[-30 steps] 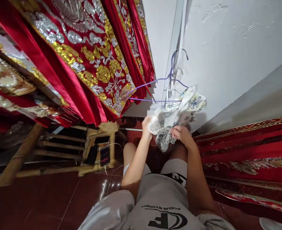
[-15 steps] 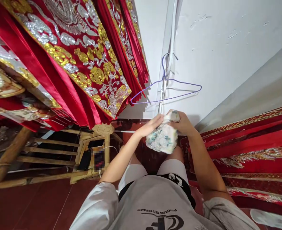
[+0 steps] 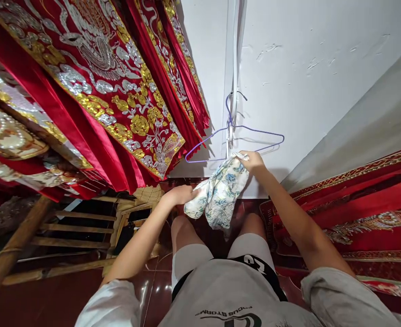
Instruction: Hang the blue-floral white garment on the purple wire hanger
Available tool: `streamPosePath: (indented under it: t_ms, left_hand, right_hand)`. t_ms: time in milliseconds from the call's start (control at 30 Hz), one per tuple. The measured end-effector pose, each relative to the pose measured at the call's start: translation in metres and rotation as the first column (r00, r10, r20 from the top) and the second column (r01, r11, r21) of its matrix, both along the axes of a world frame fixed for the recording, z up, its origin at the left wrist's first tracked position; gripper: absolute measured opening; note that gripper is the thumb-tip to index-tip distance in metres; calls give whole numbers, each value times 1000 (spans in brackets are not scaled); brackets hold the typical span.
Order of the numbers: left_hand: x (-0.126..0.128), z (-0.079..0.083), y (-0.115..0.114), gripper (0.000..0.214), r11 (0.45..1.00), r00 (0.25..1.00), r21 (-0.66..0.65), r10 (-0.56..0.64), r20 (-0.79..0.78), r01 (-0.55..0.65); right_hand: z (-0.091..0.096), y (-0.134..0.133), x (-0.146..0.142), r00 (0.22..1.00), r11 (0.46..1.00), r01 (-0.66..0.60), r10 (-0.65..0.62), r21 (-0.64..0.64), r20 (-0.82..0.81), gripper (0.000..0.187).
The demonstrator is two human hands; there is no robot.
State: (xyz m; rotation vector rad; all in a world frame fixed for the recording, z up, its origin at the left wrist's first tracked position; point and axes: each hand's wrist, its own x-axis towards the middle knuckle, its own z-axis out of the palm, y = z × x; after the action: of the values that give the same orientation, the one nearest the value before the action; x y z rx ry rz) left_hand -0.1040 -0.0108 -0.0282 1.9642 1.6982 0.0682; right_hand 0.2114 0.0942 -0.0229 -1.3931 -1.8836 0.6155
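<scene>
A white cloth with a blue-green floral print [image 3: 225, 184] hangs crumpled between my hands, in front of the wall. My right hand [image 3: 254, 162] is closed on its upper right corner. My left hand [image 3: 181, 195] is lower and to the left, its fingers closed at the cloth's left edge, with the fingertips partly hidden. Just behind and above the cloth, a purple wire hanger [image 3: 230, 122] hangs by its hook against the wall; the cloth covers part of its lower bar.
Red garments with gold and silver embroidery [image 3: 139, 104] hang on the left. More red embroidered fabric [image 3: 363, 204] is at the right. A bamboo rack [image 3: 74, 243] stands at the lower left on the dark red tiled floor [image 3: 60, 295]. The white wall [image 3: 295, 54] is ahead.
The bunched cloth has opened out and hangs longer. My left hand has moved left and down, away from my right hand, which is now slightly higher.
</scene>
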Motion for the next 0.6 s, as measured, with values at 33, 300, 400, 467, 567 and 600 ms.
streamPosePath:
  t_ms: [33,300,400,467,567,600]
  left_hand:
    - [-5,4,2,47,999,997,13,50,-51,-49]
    - [13,50,28,45,781,964,590,55,260,-203]
    - [31,60,44,44,732,927,662,-117,355,-162]
    - [37,63,53,38,708,911,689,-169,377,-153]
    - [36,65,60,31,683,908,716,-198,369,-141]
    - [34,66,60,30,684,908,718,-209,364,-130]
  right_hand:
    - [0,-8,6,1000,1000,-19,19,13,-14,24]
    - [13,-45,23,997,993,-76,78,86,-25,24]
    - [21,-57,16,972,976,-213,216,39,-92,22]
    - [27,-64,16,963,973,-227,232,46,-137,29]
    - [35,-67,33,973,985,54,-14,164,-232,56]
    - [37,-66,41,952,964,187,-130,189,-277,65]
